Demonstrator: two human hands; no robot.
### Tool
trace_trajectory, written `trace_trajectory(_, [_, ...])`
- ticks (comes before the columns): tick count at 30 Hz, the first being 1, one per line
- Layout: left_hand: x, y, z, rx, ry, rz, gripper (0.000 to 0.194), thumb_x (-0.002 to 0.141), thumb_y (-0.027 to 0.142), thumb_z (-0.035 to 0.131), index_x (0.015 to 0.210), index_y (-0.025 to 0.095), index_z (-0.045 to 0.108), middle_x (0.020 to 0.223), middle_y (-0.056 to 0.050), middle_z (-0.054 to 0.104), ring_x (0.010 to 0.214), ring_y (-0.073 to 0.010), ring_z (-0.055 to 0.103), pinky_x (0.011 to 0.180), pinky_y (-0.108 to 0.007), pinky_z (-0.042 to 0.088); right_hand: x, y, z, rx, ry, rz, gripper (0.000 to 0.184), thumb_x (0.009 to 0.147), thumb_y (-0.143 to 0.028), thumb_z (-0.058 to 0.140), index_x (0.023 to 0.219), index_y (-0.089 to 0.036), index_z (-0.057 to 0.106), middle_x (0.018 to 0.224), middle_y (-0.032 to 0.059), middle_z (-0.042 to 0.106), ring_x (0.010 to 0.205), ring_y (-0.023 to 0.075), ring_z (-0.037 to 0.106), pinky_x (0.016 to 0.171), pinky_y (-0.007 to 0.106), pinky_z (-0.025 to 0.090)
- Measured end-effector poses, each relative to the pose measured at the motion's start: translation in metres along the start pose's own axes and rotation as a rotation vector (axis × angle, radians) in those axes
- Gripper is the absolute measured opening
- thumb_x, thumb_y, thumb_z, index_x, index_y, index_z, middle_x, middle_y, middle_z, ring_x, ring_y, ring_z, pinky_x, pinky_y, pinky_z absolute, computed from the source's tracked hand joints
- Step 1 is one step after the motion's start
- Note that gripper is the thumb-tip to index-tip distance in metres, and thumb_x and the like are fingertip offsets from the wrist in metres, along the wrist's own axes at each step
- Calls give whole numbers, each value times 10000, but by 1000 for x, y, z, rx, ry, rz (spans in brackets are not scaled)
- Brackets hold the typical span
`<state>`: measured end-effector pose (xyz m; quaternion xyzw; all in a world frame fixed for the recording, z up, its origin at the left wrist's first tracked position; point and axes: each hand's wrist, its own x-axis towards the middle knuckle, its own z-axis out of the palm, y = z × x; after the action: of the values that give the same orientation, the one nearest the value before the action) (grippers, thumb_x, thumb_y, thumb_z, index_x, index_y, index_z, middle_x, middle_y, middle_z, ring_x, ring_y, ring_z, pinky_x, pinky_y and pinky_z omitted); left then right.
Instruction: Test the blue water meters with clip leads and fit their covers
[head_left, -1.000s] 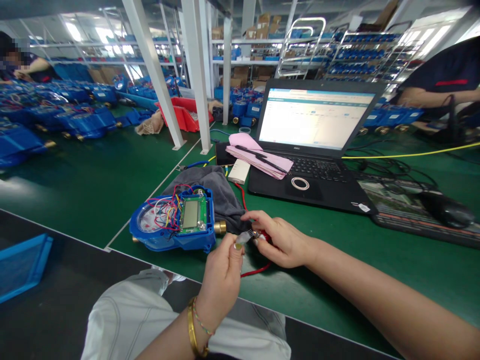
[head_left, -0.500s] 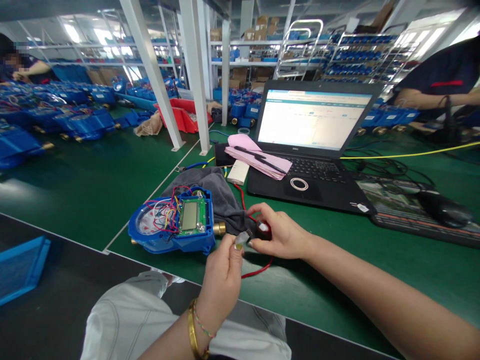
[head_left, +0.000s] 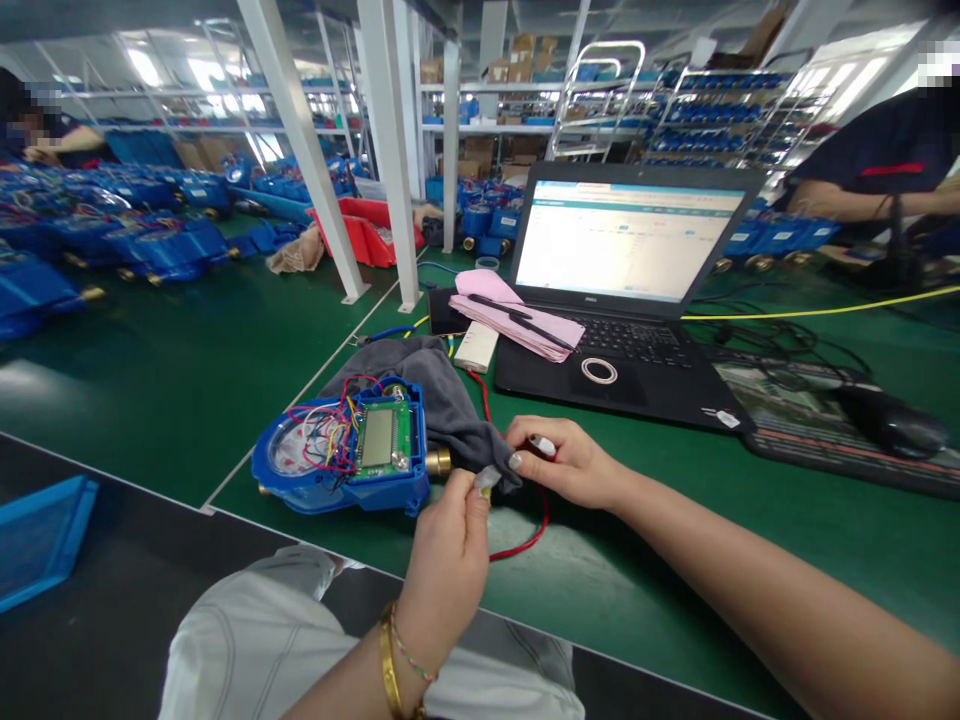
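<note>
The left hand [head_left: 450, 535] pinched a small, pale, translucent piece [head_left: 487, 476] between thumb and forefinger, just above the table [head_left: 585, 570]. Beside it the right hand [head_left: 568, 463] was curled around a dark red piece [head_left: 541, 446] with a white end, which poked out between the fingers. Its thumb tip met the edge of a crumpled grey cloth [head_left: 450, 395] (whether it gripped the fabric, I could not tell). The two hands were near each other but apart.

To the left of the hands sat a blue meter [head_left: 352, 480], its housing uncovered, with a grey display [head_left: 379, 438] on a green board and a tangle of thin coloured wires. A brass fitting [head_left: 439, 461] stuck out towards the left hand. A red cable [head_left: 541, 520] curved across the table below the right hand.

Farther back stood a laptop [head_left: 630, 240] with its screen lit; pink papers [head_left: 517, 337] overlapped its left corner, and a pale ring [head_left: 599, 371] lay on its palm rest. A black mouse [head_left: 892, 425] rested to the right.
</note>
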<state>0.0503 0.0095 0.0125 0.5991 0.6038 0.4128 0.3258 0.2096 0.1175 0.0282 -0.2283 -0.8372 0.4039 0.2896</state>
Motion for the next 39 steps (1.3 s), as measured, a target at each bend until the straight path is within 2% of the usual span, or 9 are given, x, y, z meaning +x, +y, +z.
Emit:
trace_trajectory(12, [-2,-2,1,-20,21,23,215,939,273,339,756,217,436,615,34,427,550,-170,412,536,-285,241,5,16,13,-124,144,246,392,916,-484,362,705,-179,487,593,-16,427,543,121,431,518,236,398])
trace_trajectory(15, [-5,-8,2,-68,37,46,231,973,280,341,779,211,447,606,46,417,533,-158,410,520,-277,251,10,27,3,-254,263,290,282,820,-433,506,852,-157,549,782,64,541,747,212,539,723,379,471])
trace_trajectory(18, [-8,-13,2,-132,38,102,216,1004,281,347,843,208,471,626,52,435,531,-146,434,522,-262,305,12,24,-7,-330,331,296,581,646,-404,697,1129,-129,528,1158,176,522,1105,336,486,948,522,390])
trace_trajectory(21, [-12,-13,1,-193,58,228,162,1003,273,398,933,212,532,794,8,519,689,-158,527,631,-267,410,8,3,-14,-315,354,312,567,732,-467,638,1157,-110,523,1233,202,498,1178,336,450,959,496,399])
trace_trajectory(23, [-17,-8,-2,-216,80,332,131,990,274,458,975,232,581,886,-8,525,801,-167,544,702,-271,441,2,-17,-13,-233,232,349,449,866,-535,468,914,-113,615,921,152,626,880,258,595,759,389,499])
trace_trajectory(25, [-23,0,-7,-226,109,423,130,982,268,494,1013,256,620,910,-7,504,842,-159,536,725,-257,449,-5,-37,-7,-111,-9,380,638,921,-616,300,627,-135,600,564,69,569,521,158,544,515,273,464])
trace_trajectory(28, [-31,12,-20,-131,182,609,199,989,207,471,1048,250,655,989,-25,482,932,-162,510,815,-275,447,-16,-59,13,333,-331,445,736,870,-735,332,560,-120,591,459,17,482,399,86,429,400,191,348])
trace_trajectory(32, [-34,22,-39,148,296,816,255,977,101,453,1091,184,666,1023,-48,489,986,-175,495,874,-314,447,-20,-68,37,896,-250,555,649,704,-734,645,794,-93,687,632,17,525,521,60,409,477,164,341])
trace_trajectory(39, [-39,19,-64,438,324,877,295,980,91,445,1257,88,548,1141,-90,565,1170,-216,474,1064,-378,390,-12,-66,44,1121,-194,490,394,611,-423,876,827,-149,692,661,-4,583,540,49,490,524,145,379])
